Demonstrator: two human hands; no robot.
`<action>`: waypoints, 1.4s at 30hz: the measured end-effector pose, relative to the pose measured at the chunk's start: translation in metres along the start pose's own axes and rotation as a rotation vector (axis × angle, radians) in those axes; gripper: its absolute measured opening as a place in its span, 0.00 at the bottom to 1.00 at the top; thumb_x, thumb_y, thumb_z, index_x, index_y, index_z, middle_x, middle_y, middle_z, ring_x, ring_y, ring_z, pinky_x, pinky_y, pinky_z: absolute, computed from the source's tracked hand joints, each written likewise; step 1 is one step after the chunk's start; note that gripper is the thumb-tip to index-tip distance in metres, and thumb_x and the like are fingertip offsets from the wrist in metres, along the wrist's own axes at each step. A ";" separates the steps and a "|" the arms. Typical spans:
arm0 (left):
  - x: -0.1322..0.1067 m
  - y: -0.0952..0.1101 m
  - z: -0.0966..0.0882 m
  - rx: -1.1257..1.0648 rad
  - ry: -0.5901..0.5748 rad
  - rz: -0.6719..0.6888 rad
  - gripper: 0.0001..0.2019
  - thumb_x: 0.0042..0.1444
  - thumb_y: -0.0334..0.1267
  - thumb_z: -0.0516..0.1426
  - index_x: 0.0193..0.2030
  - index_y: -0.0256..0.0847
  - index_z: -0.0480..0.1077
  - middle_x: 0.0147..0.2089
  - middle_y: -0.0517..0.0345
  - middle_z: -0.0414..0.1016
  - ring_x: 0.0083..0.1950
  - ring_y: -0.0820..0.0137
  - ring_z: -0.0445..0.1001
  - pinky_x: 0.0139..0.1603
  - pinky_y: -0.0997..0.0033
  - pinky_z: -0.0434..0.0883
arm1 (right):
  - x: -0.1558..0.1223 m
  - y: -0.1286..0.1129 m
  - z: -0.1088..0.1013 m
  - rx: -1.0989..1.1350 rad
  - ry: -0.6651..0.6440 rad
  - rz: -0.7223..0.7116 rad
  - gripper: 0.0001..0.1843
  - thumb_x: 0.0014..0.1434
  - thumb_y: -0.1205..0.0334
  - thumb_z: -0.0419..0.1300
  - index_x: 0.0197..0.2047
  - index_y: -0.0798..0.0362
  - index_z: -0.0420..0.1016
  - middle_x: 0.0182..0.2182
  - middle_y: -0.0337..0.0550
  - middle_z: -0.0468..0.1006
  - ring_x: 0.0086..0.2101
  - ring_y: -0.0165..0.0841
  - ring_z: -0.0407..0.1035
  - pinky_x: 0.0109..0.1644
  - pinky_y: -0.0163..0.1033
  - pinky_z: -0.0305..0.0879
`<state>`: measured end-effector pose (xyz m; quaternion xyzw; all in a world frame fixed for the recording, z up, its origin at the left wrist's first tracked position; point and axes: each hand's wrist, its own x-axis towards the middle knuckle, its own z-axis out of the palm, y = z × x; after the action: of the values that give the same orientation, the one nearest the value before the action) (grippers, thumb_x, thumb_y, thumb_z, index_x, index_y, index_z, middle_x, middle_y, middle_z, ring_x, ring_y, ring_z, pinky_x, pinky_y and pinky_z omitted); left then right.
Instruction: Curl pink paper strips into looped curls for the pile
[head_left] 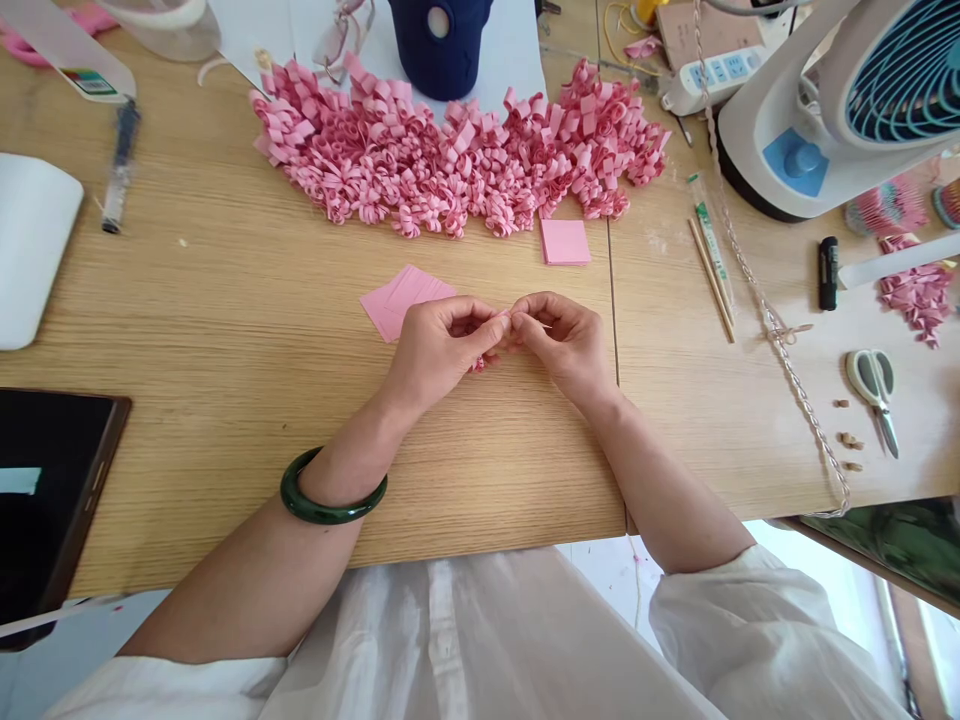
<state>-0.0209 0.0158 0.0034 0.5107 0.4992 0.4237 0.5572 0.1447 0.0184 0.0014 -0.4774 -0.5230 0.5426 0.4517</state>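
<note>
My left hand [442,345] and my right hand [562,340] meet at the middle of the wooden table [225,330], fingers pinched together on a small curled pink paper piece [504,325]. A thin stick pokes out of my right fingers. Part of the paper shows below my left fingers. A green bangle [330,500] circles my left wrist. Just behind my left hand lies a loose stack of flat pink paper squares [397,297]. A smaller neat pink square pad [565,241] lies further back on the right.
A big heap of curled pink paper pieces [457,150] spans the back. A fan [847,100], power strip [712,75], wooden sticks [712,270], cord [780,340], scissors [874,385] and more pink curls [919,295] lie right. A tablet [45,490], white object [30,240] and pen [120,165] lie left.
</note>
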 end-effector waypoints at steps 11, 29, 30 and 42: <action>0.000 -0.003 0.001 -0.061 -0.018 -0.021 0.12 0.59 0.46 0.65 0.35 0.38 0.81 0.30 0.55 0.81 0.29 0.71 0.79 0.27 0.77 0.73 | -0.002 -0.003 0.001 -0.249 0.093 -0.125 0.06 0.60 0.60 0.63 0.33 0.53 0.75 0.31 0.37 0.78 0.31 0.26 0.72 0.35 0.35 0.69; -0.001 -0.002 0.003 -0.106 0.000 -0.025 0.08 0.58 0.41 0.64 0.32 0.38 0.78 0.28 0.57 0.79 0.25 0.71 0.77 0.21 0.75 0.73 | -0.002 -0.001 0.000 -0.237 0.055 -0.144 0.05 0.61 0.61 0.64 0.34 0.52 0.76 0.32 0.37 0.79 0.32 0.27 0.73 0.38 0.36 0.71; -0.001 -0.003 0.003 -0.110 -0.001 -0.032 0.08 0.58 0.41 0.64 0.33 0.38 0.78 0.28 0.56 0.80 0.25 0.71 0.77 0.21 0.76 0.73 | -0.002 -0.001 0.000 -0.231 0.055 -0.147 0.05 0.61 0.62 0.64 0.34 0.52 0.76 0.32 0.37 0.79 0.32 0.27 0.73 0.38 0.35 0.71; 0.000 -0.002 0.003 -0.119 0.024 -0.032 0.06 0.58 0.39 0.64 0.33 0.39 0.77 0.29 0.56 0.81 0.25 0.69 0.80 0.20 0.77 0.73 | -0.003 -0.004 0.003 -0.103 0.039 -0.076 0.08 0.61 0.56 0.65 0.35 0.52 0.78 0.32 0.39 0.81 0.32 0.28 0.75 0.38 0.36 0.74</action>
<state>-0.0181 0.0148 0.0011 0.4633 0.4879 0.4498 0.5874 0.1423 0.0155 0.0055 -0.4905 -0.5590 0.4880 0.4568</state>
